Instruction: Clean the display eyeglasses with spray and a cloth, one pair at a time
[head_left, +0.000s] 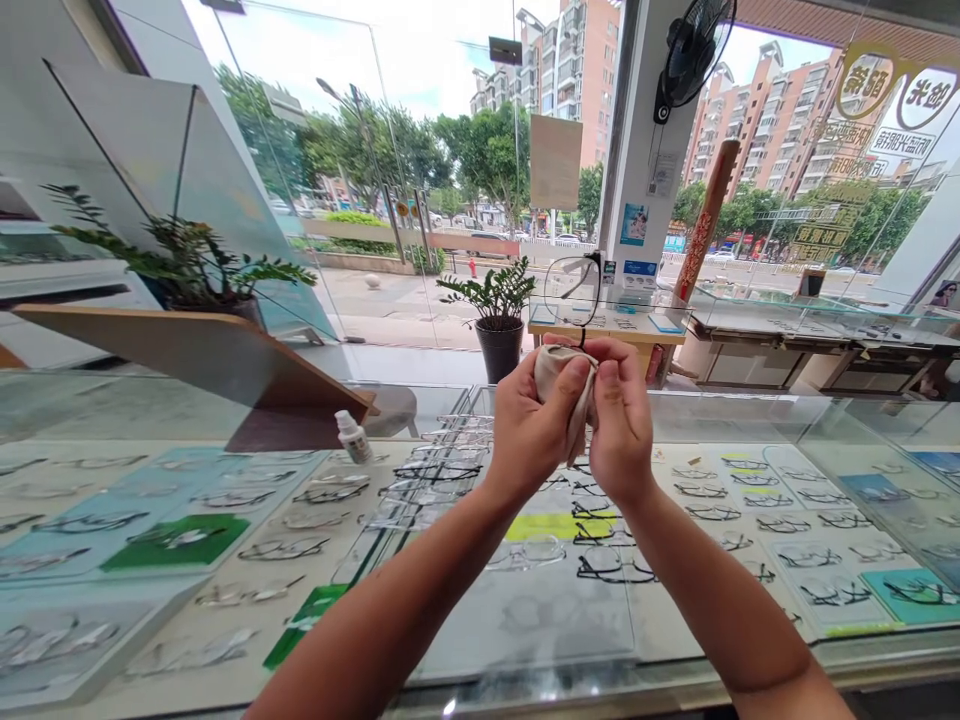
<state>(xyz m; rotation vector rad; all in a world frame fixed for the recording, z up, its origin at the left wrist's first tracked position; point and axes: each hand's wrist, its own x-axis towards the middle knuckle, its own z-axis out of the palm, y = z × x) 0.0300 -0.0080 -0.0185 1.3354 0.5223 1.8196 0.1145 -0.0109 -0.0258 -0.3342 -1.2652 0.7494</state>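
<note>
A pair of dark-rimmed eyeglasses stands on end, with one lens rising above my fingers. Its lower part is hidden in a pale beige cloth. My left hand is closed around the cloth, thumb pressed against its front. From the other side, my right hand pinches the cloth and the lower part of the eyeglasses, its thumb beside the left one. Both hands are raised above the glass display counter. To their left, a small white bottle stands on the counter.
Many eyeglass frames lie in rows in and on the counter. A slanted wooden board rests at the left. Beyond are a potted plant, a display table, a wall fan and large street-facing windows.
</note>
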